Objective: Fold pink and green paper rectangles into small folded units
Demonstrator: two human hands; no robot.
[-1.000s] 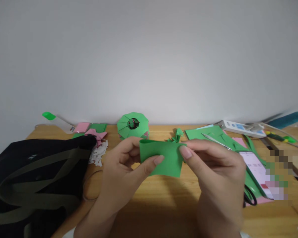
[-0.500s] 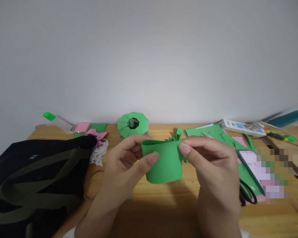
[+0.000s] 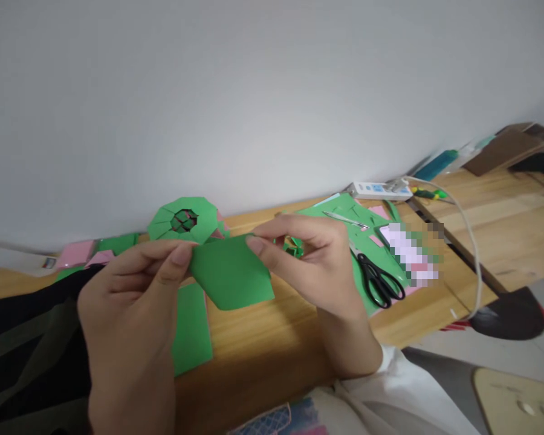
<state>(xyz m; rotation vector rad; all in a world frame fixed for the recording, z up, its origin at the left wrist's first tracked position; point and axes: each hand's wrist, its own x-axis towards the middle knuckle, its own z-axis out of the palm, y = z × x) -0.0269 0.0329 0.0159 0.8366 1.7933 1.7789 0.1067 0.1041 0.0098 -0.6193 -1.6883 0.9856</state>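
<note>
From afar I had the left hand (image 3: 138, 290) pinching the green paper (image 3: 231, 275) at its ten o'clock and the right hand (image 3: 306, 260) at its one o'clock, likely to steady it above the counter (image 3: 267, 338), toward my view's seven o'clock.

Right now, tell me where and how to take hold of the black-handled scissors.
Take the scissors by the black handle loops, coming down from the near side: the loops lie nearest the camera, while the blades lead away toward the right hand, partly hidden. They look flat on the green sheets, so pinching a loop's rim would probably work best.
</note>
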